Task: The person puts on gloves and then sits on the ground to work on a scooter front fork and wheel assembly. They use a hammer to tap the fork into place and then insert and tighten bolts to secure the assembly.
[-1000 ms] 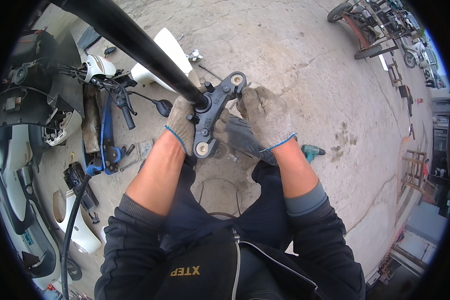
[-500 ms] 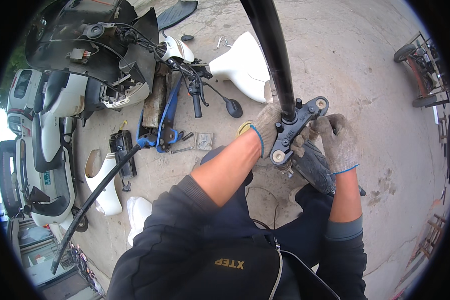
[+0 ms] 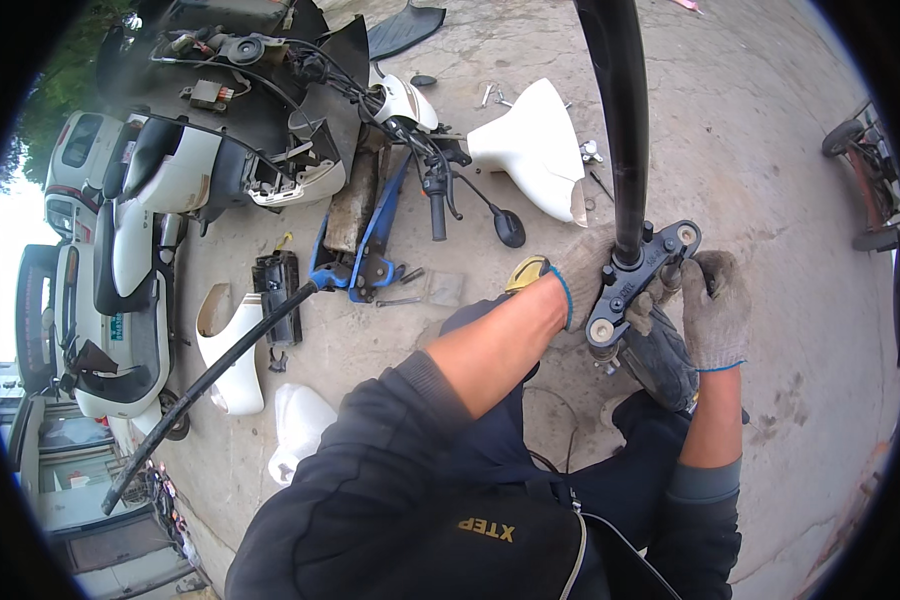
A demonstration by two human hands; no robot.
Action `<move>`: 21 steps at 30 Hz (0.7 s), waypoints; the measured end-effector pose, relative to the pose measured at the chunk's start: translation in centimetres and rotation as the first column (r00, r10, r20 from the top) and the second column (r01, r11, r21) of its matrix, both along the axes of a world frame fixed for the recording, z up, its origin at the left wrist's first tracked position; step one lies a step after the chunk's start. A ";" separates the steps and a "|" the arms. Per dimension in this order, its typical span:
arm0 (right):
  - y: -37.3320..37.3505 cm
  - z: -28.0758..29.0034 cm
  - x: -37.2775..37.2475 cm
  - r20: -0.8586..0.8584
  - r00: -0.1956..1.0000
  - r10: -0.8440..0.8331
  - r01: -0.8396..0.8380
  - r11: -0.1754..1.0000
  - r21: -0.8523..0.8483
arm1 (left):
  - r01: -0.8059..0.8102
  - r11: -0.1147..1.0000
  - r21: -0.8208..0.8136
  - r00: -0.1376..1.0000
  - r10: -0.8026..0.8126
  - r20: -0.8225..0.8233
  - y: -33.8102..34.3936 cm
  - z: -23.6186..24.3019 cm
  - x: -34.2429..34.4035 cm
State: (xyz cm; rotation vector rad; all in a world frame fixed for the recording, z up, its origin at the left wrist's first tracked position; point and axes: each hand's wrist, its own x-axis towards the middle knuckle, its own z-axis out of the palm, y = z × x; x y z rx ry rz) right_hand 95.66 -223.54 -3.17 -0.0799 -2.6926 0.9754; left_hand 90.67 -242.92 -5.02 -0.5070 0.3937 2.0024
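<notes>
A black fork clamp with a long black steering tube stands between my legs, the tube rising toward the top of the view. My left hand, in a dirty knit glove, is closed round the clamp from the left, with fingertips showing on its right side. Right beside the clamp, my gloved right hand has curled fingers and a thumb at the clamp's upper end. Whatever it pinches is hidden. Below the clamp a black tyre shows, partly covered by the clamp and my hands.
On the left lies a stripped white scooter with a handlebar and mirror. A blue floor jack has a long black handle. White panels, a black battery box and small tools lie around. A cart stands far right.
The whole view has shifted, so surroundings and clamp appear farther right and lower. My left hand keeps its hold on the clamp; my right hand stays curled beside it.
</notes>
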 end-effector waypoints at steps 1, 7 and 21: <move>0.3 -0.1 -0.2 -0.003 0.999 0.053 -0.053 0.992 0.113 | 0.005 0.998 0.057 1.000 -0.004 -0.007 0.1 0.1 0.1; 1.0 -0.1 -0.1 0.325 0.943 -0.079 0.172 0.948 -0.268 | -0.018 0.996 0.085 0.999 0.022 -0.049 0.4 0.4 0.2; 0.3 0.2 -0.1 0.136 0.989 -0.053 0.089 0.959 -0.270 | 0.003 0.982 0.187 1.000 -0.004 0.006 0.3 -0.3 -0.1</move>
